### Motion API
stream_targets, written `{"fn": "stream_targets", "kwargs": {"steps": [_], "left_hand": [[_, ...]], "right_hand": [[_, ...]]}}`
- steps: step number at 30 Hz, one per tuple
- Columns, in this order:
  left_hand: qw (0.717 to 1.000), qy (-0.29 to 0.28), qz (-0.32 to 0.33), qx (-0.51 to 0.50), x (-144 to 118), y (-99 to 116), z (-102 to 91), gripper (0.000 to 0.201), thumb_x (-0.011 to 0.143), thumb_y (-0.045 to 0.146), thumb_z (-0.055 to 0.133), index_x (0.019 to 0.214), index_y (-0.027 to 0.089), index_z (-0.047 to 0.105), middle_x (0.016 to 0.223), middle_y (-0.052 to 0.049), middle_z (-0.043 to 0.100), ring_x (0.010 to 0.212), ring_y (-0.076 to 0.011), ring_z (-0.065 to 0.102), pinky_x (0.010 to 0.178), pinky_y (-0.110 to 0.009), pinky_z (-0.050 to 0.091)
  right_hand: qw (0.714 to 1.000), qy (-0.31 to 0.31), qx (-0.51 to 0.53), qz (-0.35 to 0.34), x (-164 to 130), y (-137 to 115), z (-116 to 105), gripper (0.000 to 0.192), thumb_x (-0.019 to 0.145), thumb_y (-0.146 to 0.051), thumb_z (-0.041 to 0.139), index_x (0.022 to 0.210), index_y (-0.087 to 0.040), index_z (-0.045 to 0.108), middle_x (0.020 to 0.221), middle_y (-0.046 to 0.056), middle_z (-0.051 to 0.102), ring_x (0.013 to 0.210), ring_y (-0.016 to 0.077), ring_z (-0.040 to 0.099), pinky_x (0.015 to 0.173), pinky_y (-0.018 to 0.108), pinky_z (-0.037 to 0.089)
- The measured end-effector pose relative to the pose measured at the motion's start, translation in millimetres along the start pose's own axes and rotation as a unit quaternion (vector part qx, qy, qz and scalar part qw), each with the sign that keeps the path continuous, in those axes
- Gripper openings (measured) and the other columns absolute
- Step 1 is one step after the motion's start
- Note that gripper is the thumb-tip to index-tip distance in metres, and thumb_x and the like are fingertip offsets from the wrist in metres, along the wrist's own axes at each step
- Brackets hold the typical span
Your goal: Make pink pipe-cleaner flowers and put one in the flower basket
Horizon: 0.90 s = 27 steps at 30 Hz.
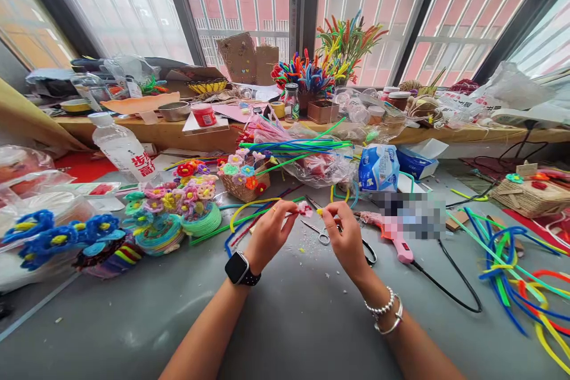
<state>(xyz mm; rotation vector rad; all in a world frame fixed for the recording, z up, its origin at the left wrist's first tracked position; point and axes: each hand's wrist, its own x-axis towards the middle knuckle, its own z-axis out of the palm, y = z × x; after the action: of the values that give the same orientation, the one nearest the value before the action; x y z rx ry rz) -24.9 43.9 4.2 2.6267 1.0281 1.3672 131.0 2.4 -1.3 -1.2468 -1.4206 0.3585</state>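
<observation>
My left hand (272,233), with a black watch on its wrist, pinches a small dark red fuzzy piece (301,209), partly hidden by the fingers. Right beside it is a pinkish-white bit whose kind I cannot make out. Between the thumb and forefinger of my right hand (344,236) is a small yellow fuzzy piece (319,212). The two hands are apart, their fingertips facing each other above the grey table (294,320). Scissors (322,237) lie beneath and between the hands, partly covered by the right one. Small scraps are scattered around them.
Right of my hands lies a pink glue gun (403,248) with a black cord. Loose coloured pipe cleaners (507,273) spread at the far right. Pots of fuzzy flowers (200,219) and a plastic bottle (122,145) stand left. A blue tissue pack (378,167) sits behind.
</observation>
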Motion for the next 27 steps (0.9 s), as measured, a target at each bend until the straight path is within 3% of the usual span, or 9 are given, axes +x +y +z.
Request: {"fn": "stream_targets", "kwargs": {"steps": [4,9,27], "left_hand": [[0.998,0.040,0.048,-0.030,0.1,6.3,-1.2,0.017,0.077,0.013,0.052,0.092,0.018,0.046,0.082,-0.002,0.061,0.076,-0.0114,0.059,0.070,-0.022,0.048],[0.997,0.050,0.053,-0.033,-1.7,6.0,-0.2,0.019,0.076,0.013,0.054,0.093,0.018,0.047,0.082,-0.002,0.063,0.079,-0.0115,0.059,0.072,-0.023,0.048],[0.992,0.072,0.099,-0.017,-2.9,5.2,1.0,0.026,0.074,0.010,0.054,0.097,0.019,0.046,0.082,-0.004,0.063,0.078,-0.0130,0.060,0.070,-0.026,0.050]], "right_hand": [[0.997,0.003,-0.012,-0.073,-0.4,-9.3,-5.5,0.009,0.082,-0.021,0.044,0.077,-0.018,0.051,0.083,0.004,0.049,0.081,0.0151,0.048,0.064,0.025,0.043],[0.990,-0.006,-0.066,-0.126,-2.2,-13.7,-7.2,0.007,0.081,-0.018,0.046,0.078,-0.018,0.052,0.084,0.004,0.049,0.079,0.0155,0.047,0.069,0.030,0.041],[0.990,0.005,-0.050,-0.132,-3.9,-15.8,-5.7,0.004,0.078,-0.018,0.052,0.078,-0.018,0.056,0.086,0.005,0.048,0.081,0.0157,0.048,0.062,0.027,0.045]]}}
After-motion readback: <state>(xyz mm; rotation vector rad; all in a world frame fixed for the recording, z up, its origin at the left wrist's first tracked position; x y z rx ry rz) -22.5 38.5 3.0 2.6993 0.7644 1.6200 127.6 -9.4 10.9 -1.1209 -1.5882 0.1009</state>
